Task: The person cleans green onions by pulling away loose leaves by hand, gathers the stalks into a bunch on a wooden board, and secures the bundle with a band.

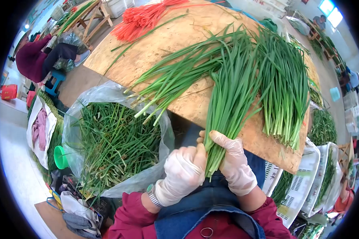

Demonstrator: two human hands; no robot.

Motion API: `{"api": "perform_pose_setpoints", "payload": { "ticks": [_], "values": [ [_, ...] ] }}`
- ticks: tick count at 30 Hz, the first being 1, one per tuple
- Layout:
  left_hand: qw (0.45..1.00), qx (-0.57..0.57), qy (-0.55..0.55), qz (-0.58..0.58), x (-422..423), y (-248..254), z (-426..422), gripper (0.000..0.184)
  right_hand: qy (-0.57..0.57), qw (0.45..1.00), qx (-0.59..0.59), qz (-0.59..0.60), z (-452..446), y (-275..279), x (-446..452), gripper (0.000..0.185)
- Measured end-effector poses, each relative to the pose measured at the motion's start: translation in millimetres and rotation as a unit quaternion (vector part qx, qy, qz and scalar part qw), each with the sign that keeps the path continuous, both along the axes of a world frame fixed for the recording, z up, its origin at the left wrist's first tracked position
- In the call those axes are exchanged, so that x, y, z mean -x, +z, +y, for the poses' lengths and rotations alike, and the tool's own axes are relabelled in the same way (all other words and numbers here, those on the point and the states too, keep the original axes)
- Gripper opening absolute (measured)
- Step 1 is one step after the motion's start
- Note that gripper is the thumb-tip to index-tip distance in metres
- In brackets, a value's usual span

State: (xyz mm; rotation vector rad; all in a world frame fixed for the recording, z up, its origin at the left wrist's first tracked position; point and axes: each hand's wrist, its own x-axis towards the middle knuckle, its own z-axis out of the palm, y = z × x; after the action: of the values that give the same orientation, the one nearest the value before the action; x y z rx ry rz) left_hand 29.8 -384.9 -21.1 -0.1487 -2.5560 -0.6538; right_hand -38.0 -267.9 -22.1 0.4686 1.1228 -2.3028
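A bunch of garlic chives (232, 91) lies over the table edge, its pale stem ends pointing toward my body. My right hand (236, 162), in a thin whitish glove, is wrapped round the lower stems, thumb on top. My left hand (184, 172), gloved too, is closed at the left side of these stems; what its fingers pinch is hidden. Just right of the held bunch lies a thicker pile of garlic chives (284, 87). Looser garlic chives (179, 75) spread to the left, some stem ends sticking out past the edge.
The wooden tabletop (155, 51) carries red ties (141, 20) at its far side. Below left stands a clear plastic bag (169, 137) full of green trimmings (115, 143), beside a green bowl (60, 157). White crates (303, 183) stand at right. A seated person (38, 57) is at upper left.
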Motion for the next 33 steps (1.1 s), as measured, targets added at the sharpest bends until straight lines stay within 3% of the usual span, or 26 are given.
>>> {"api": "perform_pose_setpoints", "payload": {
  "ticks": [1, 4, 5, 7, 8, 11, 12, 16, 20, 23, 24, 25, 26, 29, 30, 31, 32, 33],
  "values": [
    [0.999, 0.018, -0.034, -0.014, -3.0, -0.2, -0.6, 0.026, 0.005, 1.000, -0.004, -0.022, 1.8, 1.3, 0.7, 0.022],
    [0.946, -0.306, -0.086, -0.066, -3.5, -10.7, -10.4, 0.024, 0.010, 0.998, 0.047, -0.042, 8.1, -4.5, 1.2, 0.024],
    [0.790, -0.577, -0.029, -0.204, -7.7, -6.1, -8.9, 0.020, 0.011, 0.997, 0.067, -0.046, 9.1, -6.8, 0.9, 0.025],
    [0.683, -0.645, 0.033, -0.341, 2.4, 15.1, -20.9, 0.015, 0.036, 0.995, 0.083, -0.042, 12.9, -10.1, 2.0, 0.030],
    [0.728, -0.590, 0.020, -0.349, 8.8, 14.9, -20.1, 0.012, 0.031, 0.994, 0.096, -0.039, 10.7, -9.7, 1.5, 0.031],
    [0.766, -0.558, -0.011, -0.319, 13.8, 5.1, -13.7, 0.010, 0.012, 0.993, 0.113, -0.013, 4.6, -7.4, -0.3, 0.033],
    [0.821, -0.500, -0.011, -0.277, 13.5, -2.8, -13.8, 0.009, 0.011, 0.993, 0.117, -0.021, 4.5, -6.7, 0.9, 0.033],
    [0.712, -0.637, 0.027, -0.294, 10.7, 14.0, -8.3, 0.006, 0.001, 0.995, 0.096, -0.016, 5.4, -7.3, 0.7, 0.031],
    [0.723, -0.647, -0.020, -0.241, -7.6, 16.5, -24.6, 0.008, -0.020, 0.995, 0.085, -0.043, 5.6, -0.5, 5.5, 0.026],
    [0.803, -0.593, 0.047, 0.037, -34.8, 16.7, -51.1, 0.011, -0.028, 0.997, 0.064, -0.036, 3.5, 2.2, 6.8, 0.024],
    [0.834, -0.539, 0.095, 0.071, -47.5, 13.9, -74.4, 0.015, -0.029, 0.997, 0.056, -0.037, 2.6, 2.6, 7.0, 0.024],
    [0.824, -0.522, 0.192, 0.101, -56.7, 15.3, -90.3, 0.016, -0.028, 0.998, 0.048, -0.039, 1.5, 2.8, 7.1, 0.024],
    [0.770, -0.500, 0.368, 0.148, -54.8, 18.6, -95.5, 0.023, -0.029, 0.998, 0.036, -0.035, 0.2, 3.5, 6.6, 0.024],
    [0.883, -0.240, 0.397, -0.074, -93.4, -19.6, -143.2, 0.028, -0.036, 0.999, -0.002, -0.021, -3.9, 4.5, 4.4, 0.024],
    [0.895, -0.197, 0.374, -0.141, -97.0, -23.0, -142.1, 0.029, -0.040, 0.999, -0.013, -0.016, -6.1, 4.1, 3.8, 0.024],
    [0.915, -0.211, 0.320, -0.123, -82.2, -11.8, -114.9, 0.025, -0.040, 0.999, -0.024, -0.012, -8.8, 4.0, 2.4, 0.023],
    [0.969, -0.105, 0.216, -0.051, -69.2, -14.7, -94.4, 0.019, -0.037, 0.999, -0.035, -0.008, -10.8, 3.9, 1.1, 0.024],
    [0.969, -0.206, 0.113, -0.074, -53.7, -6.0, -72.8, 0.021, -0.035, 0.998, -0.046, -0.004, -12.3, 3.9, 0.0, 0.025]
  ]
}}
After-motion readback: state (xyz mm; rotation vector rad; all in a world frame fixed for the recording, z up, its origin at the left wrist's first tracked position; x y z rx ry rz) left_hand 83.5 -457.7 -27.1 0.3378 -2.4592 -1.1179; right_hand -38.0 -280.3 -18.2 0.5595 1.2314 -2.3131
